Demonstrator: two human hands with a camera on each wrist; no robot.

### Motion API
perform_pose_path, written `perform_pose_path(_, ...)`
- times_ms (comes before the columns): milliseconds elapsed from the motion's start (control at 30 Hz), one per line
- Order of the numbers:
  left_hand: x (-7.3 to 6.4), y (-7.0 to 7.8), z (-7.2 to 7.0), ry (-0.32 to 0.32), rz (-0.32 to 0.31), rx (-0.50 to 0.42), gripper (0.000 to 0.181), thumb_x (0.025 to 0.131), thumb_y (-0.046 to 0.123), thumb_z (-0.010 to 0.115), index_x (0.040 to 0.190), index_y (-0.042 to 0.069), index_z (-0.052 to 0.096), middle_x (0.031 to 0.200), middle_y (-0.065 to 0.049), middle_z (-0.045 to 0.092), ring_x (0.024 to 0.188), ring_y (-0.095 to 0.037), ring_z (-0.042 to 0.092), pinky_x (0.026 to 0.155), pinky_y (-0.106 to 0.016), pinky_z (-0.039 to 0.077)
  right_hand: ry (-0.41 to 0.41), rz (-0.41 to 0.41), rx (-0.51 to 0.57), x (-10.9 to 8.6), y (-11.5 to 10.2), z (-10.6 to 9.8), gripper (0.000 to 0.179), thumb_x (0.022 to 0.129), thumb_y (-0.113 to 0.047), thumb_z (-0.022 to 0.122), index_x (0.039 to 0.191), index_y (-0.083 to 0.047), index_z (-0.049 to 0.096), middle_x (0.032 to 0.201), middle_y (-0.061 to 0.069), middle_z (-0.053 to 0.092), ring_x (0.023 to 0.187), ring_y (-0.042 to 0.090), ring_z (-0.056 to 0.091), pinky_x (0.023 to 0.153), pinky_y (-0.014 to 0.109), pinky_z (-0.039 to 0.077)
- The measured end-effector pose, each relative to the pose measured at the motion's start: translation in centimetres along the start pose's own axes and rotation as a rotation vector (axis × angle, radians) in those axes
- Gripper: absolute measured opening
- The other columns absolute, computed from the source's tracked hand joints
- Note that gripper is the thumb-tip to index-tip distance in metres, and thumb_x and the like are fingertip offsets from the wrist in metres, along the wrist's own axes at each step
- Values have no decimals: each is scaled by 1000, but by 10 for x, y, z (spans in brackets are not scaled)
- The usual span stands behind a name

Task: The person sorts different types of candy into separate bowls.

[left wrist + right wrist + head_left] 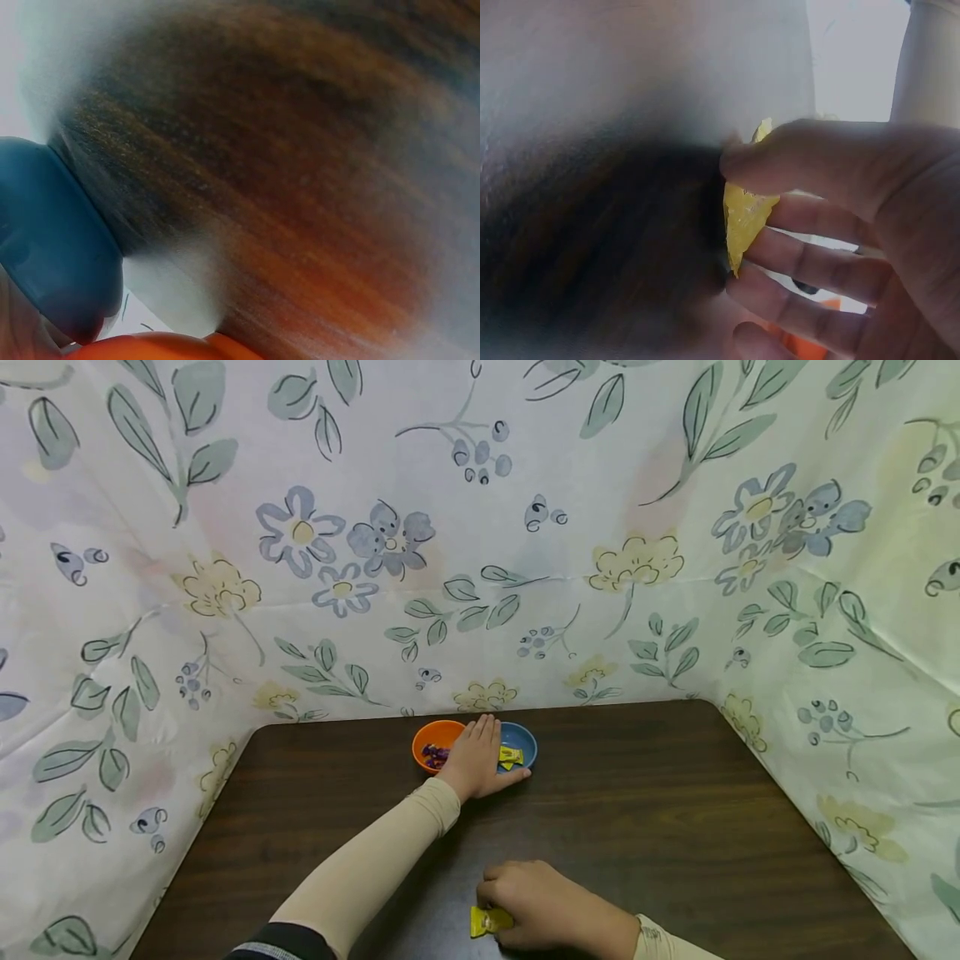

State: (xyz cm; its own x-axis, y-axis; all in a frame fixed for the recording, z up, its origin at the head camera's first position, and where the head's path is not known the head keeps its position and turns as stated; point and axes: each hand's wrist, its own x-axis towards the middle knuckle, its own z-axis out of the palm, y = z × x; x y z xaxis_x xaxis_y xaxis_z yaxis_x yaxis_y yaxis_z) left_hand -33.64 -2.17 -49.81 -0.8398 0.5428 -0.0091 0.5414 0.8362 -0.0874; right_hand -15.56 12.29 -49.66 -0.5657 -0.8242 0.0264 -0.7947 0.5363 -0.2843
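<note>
At the far edge of the table stand an orange bowl and a blue bowl, side by side. My left hand lies over the place where the bowls meet, fingers straight and thumb stretched along the blue bowl's near side. Purple-wrapped candies sit in the orange bowl, partly covered by that hand. Yellow-wrapped candies are in the blue one. Near the front of the table, my right hand pinches a yellow-wrapped candy between thumb and fingers, close to the tabletop.
The dark wooden table has rounded far corners. Cloth printed with flowers and leaves hangs behind it and along both sides. Beige sleeves cover the forearms.
</note>
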Motion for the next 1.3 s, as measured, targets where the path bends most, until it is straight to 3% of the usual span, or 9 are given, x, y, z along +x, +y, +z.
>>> perform_pose_path(167, 1, 0, 0, 0, 3, 2, 111, 98, 87, 28, 167, 0, 27, 174, -20, 29, 164, -32, 26, 134, -45, 23, -13, 15, 20, 1, 3, 2, 19, 82, -31, 85, 91, -29, 69, 81, -20, 50, 65, -7, 38, 51, 11, 33)
perform_pose_path(400, 0, 1, 0, -3, 1, 14, 112, 98, 87, 26, 167, 0, 27, 175, -19, 28, 164, -32, 25, 134, -44, 22, -19, -18, 27, 3, 5, 2, 17, 84, -27, 84, 95, -28, 71, 84, -20, 56, 67, -9, 41, 54, 9, 35)
perform_pose_path(600, 1, 0, -1, -13, -2, 12, 112, 97, 88, 25, 168, 0, 25, 175, -19, 27, 165, -31, 24, 135, -44, 21, 10, -6, 224, 6, 25, -13, 15, 88, -22, 81, 97, -24, 69, 87, -16, 59, 70, -8, 44, 60, 10, 40)
perform_pose_path(767, 2, -1, -1, -24, -10, 4, 113, 97, 88, 25, 168, 0, 25, 175, -19, 26, 165, -31, 23, 135, -45, 19, 118, 62, 352, 0, 60, -33, 16, 90, -21, 82, 101, -22, 70, 92, -11, 65, 76, 0, 56, 68, 17, 51)
perform_pose_path(900, 4, -1, -2, -23, -10, -7, 112, 98, 87, 28, 167, -1, 26, 175, -19, 27, 165, -32, 24, 135, -45, 20, 272, 107, 425, -13, 94, -47, 16, 92, -17, 82, 103, -20, 71, 95, -7, 70, 79, 9, 64, 70, 26, 58)
perform_pose_path(1067, 5, -1, -3, -19, -8, -17, 111, 98, 86, 30, 167, -1, 27, 175, -19, 28, 164, -32, 25, 135, -45, 20, 478, 296, 461, -30, 141, -60, 16, 93, -17, 83, 105, -20, 73, 96, -4, 72, 81, 10, 66, 70, 28, 59)
perform_pose_path(1167, 4, 0, -2, -19, -11, -22, 111, 98, 86, 30, 167, -1, 28, 174, -19, 29, 164, -32, 25, 135, -45, 21, 520, 393, 418, -32, 161, -61, 16, 93, -18, 84, 105, -17, 74, 96, -3, 72, 82, 12, 65, 73, 28, 58)
perform_pose_path(1300, 3, 0, -1, -15, -9, -16, 111, 97, 87, 29, 167, 0, 28, 174, -19, 29, 164, -32, 25, 135, -45, 21, 523, 448, 371, -24, 176, -59, 16, 94, -18, 82, 107, -13, 75, 98, 0, 73, 83, 14, 65, 75, 30, 57)
